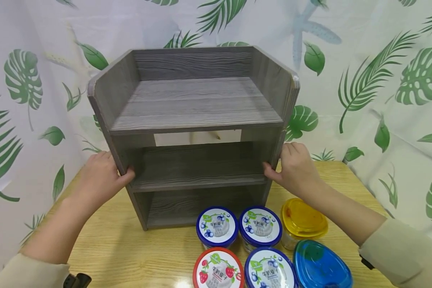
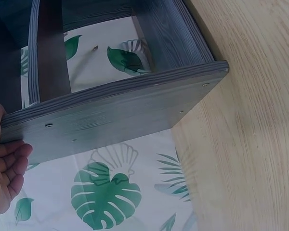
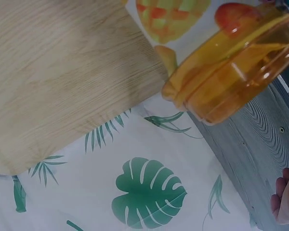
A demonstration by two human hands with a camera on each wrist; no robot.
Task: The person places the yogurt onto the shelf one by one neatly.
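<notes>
A grey wood-grain shelf unit (image 1: 198, 104) with raised sides on top stands on the table between my hands. My left hand (image 1: 104, 172) grips its left side panel, thumb round the front edge into the middle compartment, fingers on the outside. On the opposite panel, my right hand (image 1: 297, 166) holds on the same way, thumb inside the front edge. The left wrist view shows the left hand's curled fingers (image 2: 14, 166) against the panel's outer face, where screw heads show. In the right wrist view the right hand (image 3: 288, 199) is partly cut off at the corner.
In front of the shelf are blue-lidded tubs (image 1: 217, 227), a red-lidded tub (image 1: 218, 271), a yellow-lidded container (image 1: 304, 218) and a blue translucent-lidded one (image 1: 322, 266), below my right forearm. A leaf-print cloth (image 1: 367, 80) hangs behind the wooden table (image 1: 104, 256).
</notes>
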